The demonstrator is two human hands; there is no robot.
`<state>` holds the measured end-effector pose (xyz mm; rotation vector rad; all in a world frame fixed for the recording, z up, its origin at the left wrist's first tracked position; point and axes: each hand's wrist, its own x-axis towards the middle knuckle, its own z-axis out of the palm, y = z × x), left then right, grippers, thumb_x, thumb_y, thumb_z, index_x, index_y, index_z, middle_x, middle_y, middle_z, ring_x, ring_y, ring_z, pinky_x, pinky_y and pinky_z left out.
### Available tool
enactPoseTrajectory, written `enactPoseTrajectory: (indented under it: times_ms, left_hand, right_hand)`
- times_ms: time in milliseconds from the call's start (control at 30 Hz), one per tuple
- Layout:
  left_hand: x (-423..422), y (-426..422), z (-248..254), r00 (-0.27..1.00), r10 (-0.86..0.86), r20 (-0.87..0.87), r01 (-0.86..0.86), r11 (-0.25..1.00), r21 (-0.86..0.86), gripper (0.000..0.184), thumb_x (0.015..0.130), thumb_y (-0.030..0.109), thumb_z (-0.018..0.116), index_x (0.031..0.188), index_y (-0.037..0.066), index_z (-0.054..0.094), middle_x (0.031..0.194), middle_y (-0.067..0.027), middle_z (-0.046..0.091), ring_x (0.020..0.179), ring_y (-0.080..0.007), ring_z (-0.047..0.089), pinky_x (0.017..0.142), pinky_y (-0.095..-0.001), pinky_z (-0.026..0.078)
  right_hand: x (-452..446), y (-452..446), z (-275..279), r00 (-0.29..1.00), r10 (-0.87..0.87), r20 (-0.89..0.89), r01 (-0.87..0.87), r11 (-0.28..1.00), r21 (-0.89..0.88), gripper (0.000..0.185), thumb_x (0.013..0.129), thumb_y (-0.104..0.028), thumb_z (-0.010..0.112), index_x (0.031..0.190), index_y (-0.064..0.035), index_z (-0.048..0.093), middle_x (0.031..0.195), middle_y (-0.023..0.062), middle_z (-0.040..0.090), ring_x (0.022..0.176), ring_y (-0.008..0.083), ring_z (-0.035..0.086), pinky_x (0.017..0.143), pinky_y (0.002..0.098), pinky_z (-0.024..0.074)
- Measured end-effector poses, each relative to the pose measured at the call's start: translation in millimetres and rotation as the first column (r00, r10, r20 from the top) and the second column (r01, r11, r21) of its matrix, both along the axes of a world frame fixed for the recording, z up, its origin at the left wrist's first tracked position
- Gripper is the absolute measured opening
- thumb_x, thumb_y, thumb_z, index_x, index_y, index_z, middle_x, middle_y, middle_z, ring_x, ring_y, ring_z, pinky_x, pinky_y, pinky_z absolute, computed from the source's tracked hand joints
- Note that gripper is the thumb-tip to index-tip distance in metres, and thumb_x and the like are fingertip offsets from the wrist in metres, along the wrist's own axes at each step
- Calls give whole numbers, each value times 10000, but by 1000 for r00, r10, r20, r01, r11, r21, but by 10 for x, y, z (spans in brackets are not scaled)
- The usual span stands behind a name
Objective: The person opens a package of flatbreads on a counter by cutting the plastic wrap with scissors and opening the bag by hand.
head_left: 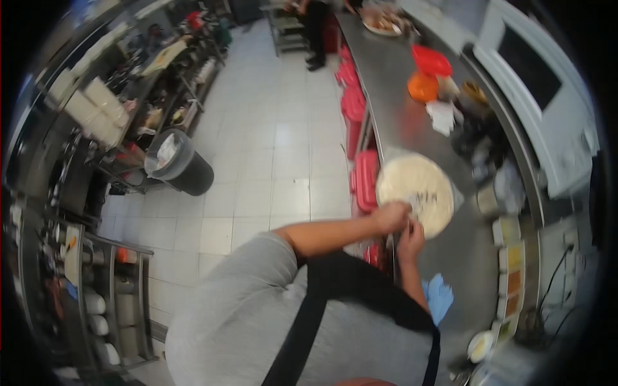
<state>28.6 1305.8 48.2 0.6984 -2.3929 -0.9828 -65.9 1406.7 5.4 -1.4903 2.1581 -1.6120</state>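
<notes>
A large round, pale cream-coloured thing with a smooth top (418, 183), which may be a cake, rests on the steel counter. Dark marks like lettering show on its surface, and a thin whitish sheet sticks out around it. Over its near edge, my left hand (391, 217) is closed, its fingers meeting those of my right hand. My right hand (411, 243) is also closed, just below the left. Something small and whitish seems to be at the fingertips, too blurred to name. A blue cloth or glove (439, 299) lies beside my right forearm.
The steel counter (402, 122) runs away from me, with an orange and red item (425, 83) farther along. Food containers (512, 283) line the right side. Red bins (365, 180) stand under the counter. A grey trash bin (187, 170) is on the tiled floor; a person (315, 32) stands far off.
</notes>
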Motion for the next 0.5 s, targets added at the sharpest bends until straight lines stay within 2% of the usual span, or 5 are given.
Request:
enactPoseTrajectory:
  times_ms: [67, 167, 233, 367, 500]
  left_hand:
    - [-26, -15, -61, 1000, 2, 24, -2, 1000, -26, 273, 700, 130, 615, 943, 6, 611, 858, -211, 618, 826, -365, 608, 728, -410, 483]
    - [-25, -35, -135, 994, 22, -108, -23, 1000, -4, 229, 723, 66, 624, 938, -8, 605, 707, -157, 628, 584, -226, 630, 535, -340, 498]
    - [18, -21, -4, 999, 10, -34, 1, 957, 289, 158, 767, 28, 597, 915, -26, 607, 681, -108, 623, 572, -142, 616, 520, -284, 501]
    - [10, -149, -82, 999, -40, -30, 49, 908, 416, 138, 770, 32, 620, 891, -34, 613, 733, -64, 629, 649, -104, 613, 571, -236, 500]
    - [40, -273, -52, 989, -140, 48, 88, 816, 571, 135, 766, 47, 629, 883, -20, 622, 743, -48, 624, 666, -100, 596, 629, -245, 500]
  right_hand:
    - [-33, 4, -27, 999, 19, -33, -20, 1000, -17, 130, 829, -93, 535, 887, 12, 587, 807, 179, 562, 772, 348, 548, 689, 413, 432]
    - [-42, 50, 62, 998, 36, -51, -39, 998, -56, 95, 808, -79, 576, 848, 5, 593, 802, 152, 586, 761, 312, 565, 697, 386, 441]
    - [-53, 79, 91, 997, 72, -5, -72, 996, -49, 88, 828, -57, 571, 861, 22, 590, 828, 139, 596, 773, 256, 578, 708, 335, 449]
    - [-81, 99, 71, 984, 134, 120, -126, 989, -73, 70, 828, -33, 582, 862, 28, 595, 836, 118, 605, 790, 209, 587, 718, 296, 454]
    - [-112, 134, 165, 979, 179, 95, -176, 984, -40, 79, 792, -80, 606, 839, -17, 605, 810, 106, 612, 774, 278, 577, 702, 355, 444]
